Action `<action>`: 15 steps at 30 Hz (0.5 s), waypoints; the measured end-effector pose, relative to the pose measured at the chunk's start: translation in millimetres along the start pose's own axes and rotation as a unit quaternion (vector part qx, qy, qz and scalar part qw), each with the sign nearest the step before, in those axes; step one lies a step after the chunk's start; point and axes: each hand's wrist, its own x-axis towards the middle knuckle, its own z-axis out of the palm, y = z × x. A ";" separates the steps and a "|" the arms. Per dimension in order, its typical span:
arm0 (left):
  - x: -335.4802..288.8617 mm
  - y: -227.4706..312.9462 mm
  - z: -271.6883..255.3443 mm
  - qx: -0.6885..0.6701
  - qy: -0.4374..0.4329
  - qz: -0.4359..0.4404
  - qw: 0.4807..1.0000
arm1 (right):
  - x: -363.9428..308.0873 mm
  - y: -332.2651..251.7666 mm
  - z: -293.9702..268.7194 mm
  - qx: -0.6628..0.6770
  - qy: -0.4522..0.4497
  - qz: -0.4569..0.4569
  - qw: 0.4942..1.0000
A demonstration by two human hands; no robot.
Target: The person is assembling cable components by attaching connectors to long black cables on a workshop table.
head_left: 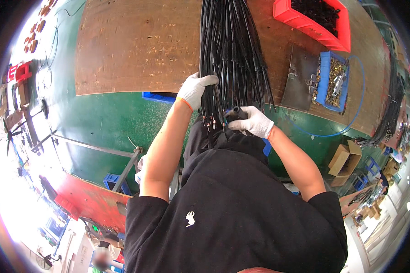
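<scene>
A thick bundle of black cables (232, 50) runs from the far edge of the table toward my body and hangs over its near edge. Copper-coloured bare ends show on several of the cables. In a white glove, my left hand (194, 92) is closed on cables at the bundle's left side, its thumb laid across them. My right hand (256, 123), also gloved, grips a black tube-shaped piece (236, 113) close to the hanging cable ends. The piece's round open end faces up; its lower part is hidden by the fingers and cables.
On the wooden table (132, 50), a red crate (298, 22) of black parts stands at the far right. Nearer me are a blue tray (322, 86) of small brass-coloured parts and a dark metal plate (297, 79). A blue hose (363, 84) curves past the tray. A cardboard box (339, 159) stands right.
</scene>
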 end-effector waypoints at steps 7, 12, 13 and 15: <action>-6.0 -5.4 15.1 -0.015 0.004 0.018 1.000 | -15.7 18.7 -4.4 -0.011 -0.048 0.013 0.999; -2.5 -12.4 14.5 -0.017 0.015 0.019 1.000 | -20.2 20.4 -5.9 -0.024 -0.055 0.016 0.998; -0.9 -13.0 15.5 -0.015 0.014 0.020 1.000 | -20.9 22.2 -6.7 -0.027 -0.055 0.002 0.998; 2.3 -13.9 17.5 -0.005 0.014 0.029 0.999 | -19.1 30.6 -9.3 -0.020 -0.060 -0.010 0.998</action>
